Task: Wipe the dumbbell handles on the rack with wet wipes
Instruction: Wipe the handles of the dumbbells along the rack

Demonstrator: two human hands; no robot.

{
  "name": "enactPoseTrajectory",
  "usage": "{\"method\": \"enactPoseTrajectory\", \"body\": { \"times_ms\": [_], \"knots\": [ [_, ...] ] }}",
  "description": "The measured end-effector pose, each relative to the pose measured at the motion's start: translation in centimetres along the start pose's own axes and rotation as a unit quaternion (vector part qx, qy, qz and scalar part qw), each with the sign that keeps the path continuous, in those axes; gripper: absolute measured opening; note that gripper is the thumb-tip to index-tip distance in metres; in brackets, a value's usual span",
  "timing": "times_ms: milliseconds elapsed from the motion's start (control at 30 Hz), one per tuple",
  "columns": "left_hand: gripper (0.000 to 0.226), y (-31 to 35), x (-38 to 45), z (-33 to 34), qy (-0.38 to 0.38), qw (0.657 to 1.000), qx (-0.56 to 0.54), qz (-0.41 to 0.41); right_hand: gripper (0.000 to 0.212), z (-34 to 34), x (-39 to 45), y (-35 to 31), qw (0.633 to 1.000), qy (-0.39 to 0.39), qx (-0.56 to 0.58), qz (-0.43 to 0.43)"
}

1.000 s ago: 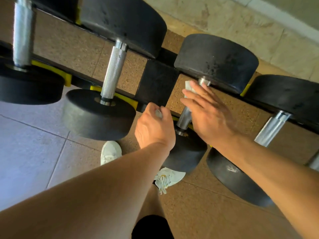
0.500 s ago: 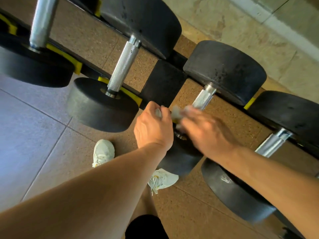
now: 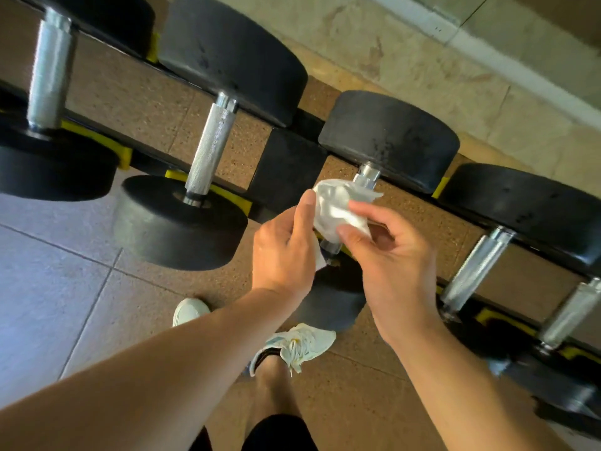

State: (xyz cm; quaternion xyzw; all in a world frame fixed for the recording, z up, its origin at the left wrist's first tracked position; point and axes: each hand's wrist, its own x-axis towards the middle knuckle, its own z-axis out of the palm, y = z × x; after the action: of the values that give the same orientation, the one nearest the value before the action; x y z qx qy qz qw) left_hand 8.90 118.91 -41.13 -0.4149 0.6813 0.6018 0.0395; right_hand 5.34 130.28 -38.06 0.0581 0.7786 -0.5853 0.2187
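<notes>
Head view, steeply downward, close over rack.

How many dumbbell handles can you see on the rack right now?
5: far-left handle, next handle, middle handle mostly hidden behind the wet wipe, and two at right. More may lie beyond the frame.

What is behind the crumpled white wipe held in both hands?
The wipe covers most of a dumbbell handle; only its metal ends show above and below. Left hand and right hand pinch it. The middle of the handle is hidden.
</notes>
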Motion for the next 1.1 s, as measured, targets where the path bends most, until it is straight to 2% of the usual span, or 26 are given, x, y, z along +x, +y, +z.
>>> {"method": "enactPoseTrajectory", "body": {
  "times_ms": [100,167,233,300,400,433,467,533,600,767,833,900,967,1033,1100],
  "knots": [
    [0.037,1.0,-0.4,-1.8,-0.069,0.994,-0.069,-0.043,0.038,1.0,-0.9,-0.4,1.0,-0.001,0.024,0.019],
    [0.022,1.2,0.0,-3.3,-0.098,0.991,-0.066,-0.067,0.056,1.2,-1.4,-0.5,1.0,-0.012,0.008,0.027],
    [0.018,0.9,0.6,-4.5,-0.121,0.987,-0.064,-0.085,0.068,1.1,-1.6,-0.8,0.997,-0.026,0.039,0.058],
    [0.023,1.2,0.9,-5.4,-0.149,0.98,-0.074,-0.106,0.059,0.8,-1.7,-1.1,0.985,0.007,0.132,0.109],
    [0.039,1.8,0.7,-6.1,-0.191,0.972,-0.083,-0.114,0.037,1.0,-1.9,-1.3,0.935,0.113,0.271,0.201],
    [0.044,1.9,0.5,-6.1,-0.201,0.97,-0.083,-0.112,0.035,1.2,-2.1,-1.3,0.922,0.12,0.29,0.227],
    [0.048,2.1,0.4,-6.2,-0.211,0.968,-0.082,-0.106,0.038,1.3,-2.4,-1.4,0.92,0.102,0.285,0.25],
    [0.051,2.3,0.1,-6.3,-0.228,0.966,-0.078,-0.094,0.048,1.5,-3.0,-1.4,0.941,0.019,0.21,0.264],
    [0.046,2.5,-0.1,-6.4,-0.244,0.962,-0.088,-0.089,0.056,1.7,-3.4,-1.3,0.958,-0.04,0.132,0.25],
    [0.025,3.0,-0.7,-6.8,-0.262,0.951,-0.127,-0.104,0.069,1.6,-3.8,-1.7,0.976,-0.059,0.111,0.18],
    [0.029,3.3,-0.8,-7.0,-0.264,0.948,-0.131,-0.121,0.073,1.5,-3.9,-1.8,0.99,-0.074,0.002,0.119],
    [0.035,3.5,-1.0,-7.2,-0.27,0.948,-0.118,-0.118,0.073,1.3,-3.8,-1.4,0.986,-0.083,-0.121,0.075],
    [0.038,3.7,-1.0,-7.3,-0.294,0.949,-0.069,-0.089,0.073,1.1,-3.5,-1.1,0.985,-0.08,-0.133,0.07],
    [0.037,3.9,-1.0,-7.4,-0.326,0.944,-0.003,-0.055,0.063,0.7,-3.2,-1.4,0.989,-0.084,-0.108,0.055],
    [0.039,3.9,-1.0,-7.5,-0.351,0.935,0.027,-0.041,0.037,0.4,-3.3,-1.7,0.99,-0.111,-0.08,0.034]
  ]
}}
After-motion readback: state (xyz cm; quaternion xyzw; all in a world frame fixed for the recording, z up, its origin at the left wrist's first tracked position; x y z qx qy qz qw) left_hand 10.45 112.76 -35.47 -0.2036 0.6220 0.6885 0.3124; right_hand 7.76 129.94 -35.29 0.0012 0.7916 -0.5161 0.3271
